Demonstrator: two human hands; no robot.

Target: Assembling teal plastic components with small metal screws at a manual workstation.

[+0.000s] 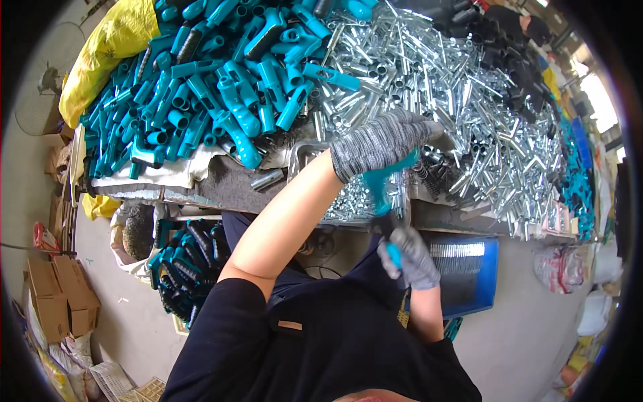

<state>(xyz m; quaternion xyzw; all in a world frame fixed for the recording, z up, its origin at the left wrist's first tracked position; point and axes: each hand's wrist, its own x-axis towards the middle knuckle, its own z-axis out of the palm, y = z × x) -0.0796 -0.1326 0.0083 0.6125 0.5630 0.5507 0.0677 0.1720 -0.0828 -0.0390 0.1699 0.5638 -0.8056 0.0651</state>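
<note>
Both of my hands wear grey knit gloves. A teal tool housing with a black grip (380, 191) stands at a slant between them, its outline smeared by motion. My left hand (388, 143) closes over its upper teal end, above the edge of the bench; the undersides of those fingers are hidden. Lower down, in front of my body, my right hand (411, 258) wraps round the black lower part, where a bit of teal shows between the fingers. Beneath the left hand is a metal tray (299, 159) with small shiny metal parts (351, 201).
Teal housings (221, 100) are heaped on the bench's left, metal tubes and pins (469, 127) on its right. Black parts (519, 74) lie behind. Below the bench are a blue crate (487, 278), a pile of teal-black handles (184, 268) and cardboard boxes (50, 298).
</note>
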